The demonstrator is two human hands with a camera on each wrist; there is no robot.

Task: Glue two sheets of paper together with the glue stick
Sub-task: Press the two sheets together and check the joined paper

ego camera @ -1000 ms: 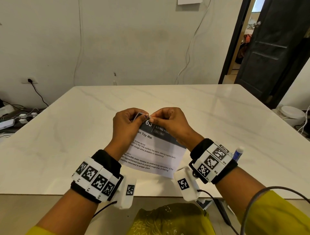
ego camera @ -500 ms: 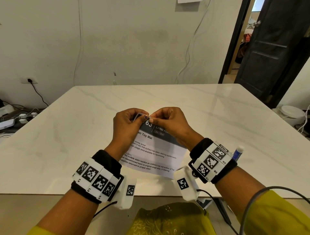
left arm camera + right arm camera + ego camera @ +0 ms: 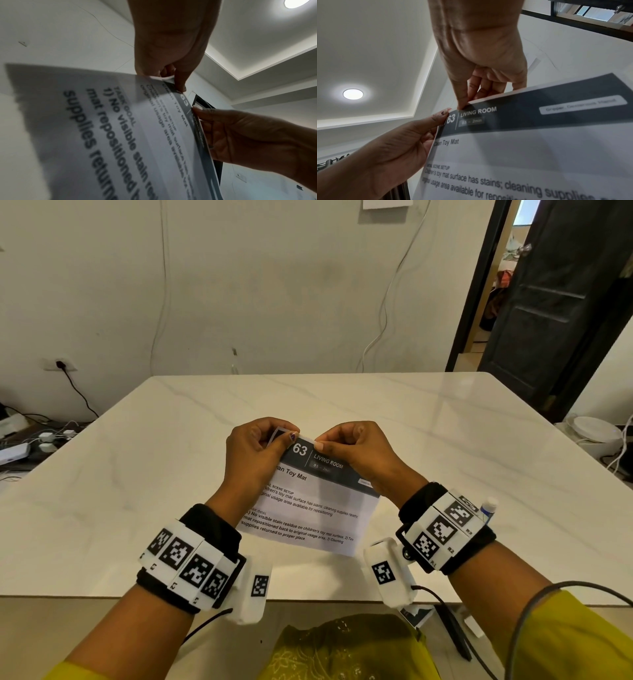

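Both hands hold up a printed sheet (image 3: 308,508) with a dark header reading "63 LIVING ROOM" above the white marble table (image 3: 445,440). My left hand (image 3: 287,437) pinches its top left corner, where a second sheet's dark-printed corner (image 3: 277,436) peeks out behind. My right hand (image 3: 318,445) pinches the top edge just right of the "63". In the left wrist view the left hand (image 3: 178,86) grips the sheet (image 3: 120,135), and the second sheet (image 3: 200,102) shows behind it. The right wrist view shows the right hand (image 3: 462,105) on the header of the sheet (image 3: 522,148). A glue stick (image 3: 488,506) lies behind my right wrist.
A dark door (image 3: 555,302) stands open at the back right. Power strips and cables (image 3: 20,446) lie on the floor at the left. A white round appliance (image 3: 592,433) sits low at the right. A printed paper (image 3: 416,614) shows below the table's near edge.
My right thumb has slid a little to the right along the top edge, uncovering more of the "63". The left hand and the sheet have hardly moved.
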